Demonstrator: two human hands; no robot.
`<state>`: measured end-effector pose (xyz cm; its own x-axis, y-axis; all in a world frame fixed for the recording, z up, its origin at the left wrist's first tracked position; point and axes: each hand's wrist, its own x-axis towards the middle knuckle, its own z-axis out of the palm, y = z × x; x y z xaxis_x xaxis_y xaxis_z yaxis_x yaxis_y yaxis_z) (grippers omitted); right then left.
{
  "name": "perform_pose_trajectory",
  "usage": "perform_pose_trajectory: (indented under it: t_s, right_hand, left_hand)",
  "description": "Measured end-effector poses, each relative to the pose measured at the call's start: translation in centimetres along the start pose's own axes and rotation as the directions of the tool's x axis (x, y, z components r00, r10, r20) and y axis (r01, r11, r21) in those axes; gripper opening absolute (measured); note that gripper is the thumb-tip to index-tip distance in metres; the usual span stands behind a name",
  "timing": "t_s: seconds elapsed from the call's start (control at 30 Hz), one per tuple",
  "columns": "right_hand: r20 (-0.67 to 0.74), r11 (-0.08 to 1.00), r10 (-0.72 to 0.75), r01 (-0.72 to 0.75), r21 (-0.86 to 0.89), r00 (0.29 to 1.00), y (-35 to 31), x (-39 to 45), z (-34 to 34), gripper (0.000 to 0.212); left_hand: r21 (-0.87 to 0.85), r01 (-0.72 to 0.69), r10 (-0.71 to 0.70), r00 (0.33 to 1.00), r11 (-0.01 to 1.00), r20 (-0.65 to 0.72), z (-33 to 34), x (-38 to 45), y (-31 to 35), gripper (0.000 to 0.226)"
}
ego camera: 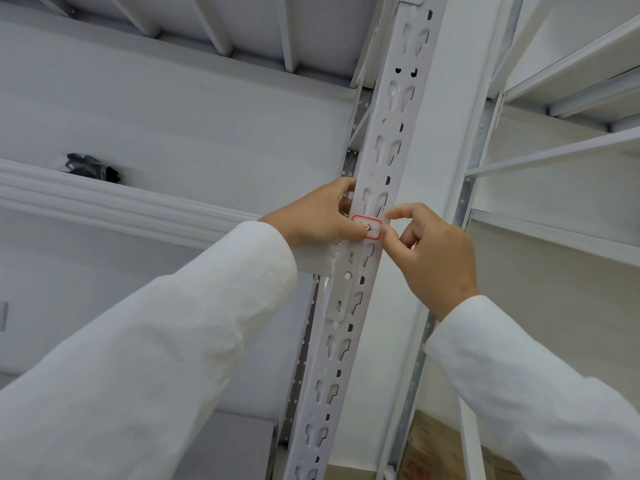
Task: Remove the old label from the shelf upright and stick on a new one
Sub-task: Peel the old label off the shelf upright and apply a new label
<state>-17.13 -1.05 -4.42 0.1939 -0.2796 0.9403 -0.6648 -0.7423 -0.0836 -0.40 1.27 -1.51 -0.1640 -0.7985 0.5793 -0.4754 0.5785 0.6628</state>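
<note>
A white perforated shelf upright (388, 140) runs steeply through the middle of the head view. A small white label (369, 226) with a red border and dark handwriting lies across its face. My left hand (318, 216) wraps around the upright's left edge, thumb pressing on the label's left part. My right hand (436, 254) comes in from the right with fingers curled, and thumb and forefinger pinch the label's right end. Both arms wear white sleeves.
White shelf beams (104, 199) and decks extend to the left and above. A dark crumpled object (93, 168) lies on the left shelf. More white shelving (561, 150) stands to the right. A cardboard box (436, 448) sits low behind the upright.
</note>
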Motion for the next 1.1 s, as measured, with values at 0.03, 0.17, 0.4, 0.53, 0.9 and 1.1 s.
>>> perform_pose_trajectory:
  t_s: [0.03, 0.17, 0.4, 0.53, 0.9, 1.1]
  right_hand:
    - [0.01, 1.0, 0.003, -0.003, -0.005, 1.0, 0.1, 0.0, 0.0, 0.007]
    - [0.029, 0.999, 0.016, -0.016, -0.029, 0.999, -0.2, 0.1, 0.0, 0.007]
    - [0.076, 0.995, 0.08, -0.075, -0.062, 0.994, -0.7, 0.8, 0.1, 0.008]
    - [0.104, 0.991, 0.058, -0.045, -0.126, 0.993, -0.8, 0.8, 0.2, 0.01]
    - [-0.003, 0.997, -0.046, 0.046, -0.064, 0.999, 0.0, -0.4, -0.1, 0.009]
    - [-0.088, 0.981, -0.169, 0.159, -0.113, 0.982, 0.4, -1.0, 0.4, 0.017]
  left_hand:
    - [-0.004, 0.001, -0.001, 1.0, 1.0, 0.0, 0.0, 0.0, 0.0, 0.061]
    - [-0.001, 0.002, -0.002, 1.0, 1.0, -0.003, 0.0, -0.1, 0.1, 0.06]
    - [0.0, 0.004, -0.004, 1.0, 1.0, -0.006, 0.1, -0.1, 0.1, 0.055]
    - [-0.005, 0.004, -0.004, 1.0, 1.0, -0.005, 0.0, -0.1, 0.2, 0.055]
    - [-0.002, 0.014, -0.014, 1.0, 1.0, 0.005, 0.0, 0.1, 0.1, 0.061]
    - [0.001, 0.015, -0.015, 1.0, 1.0, -0.004, 0.0, 0.0, 0.1, 0.058]
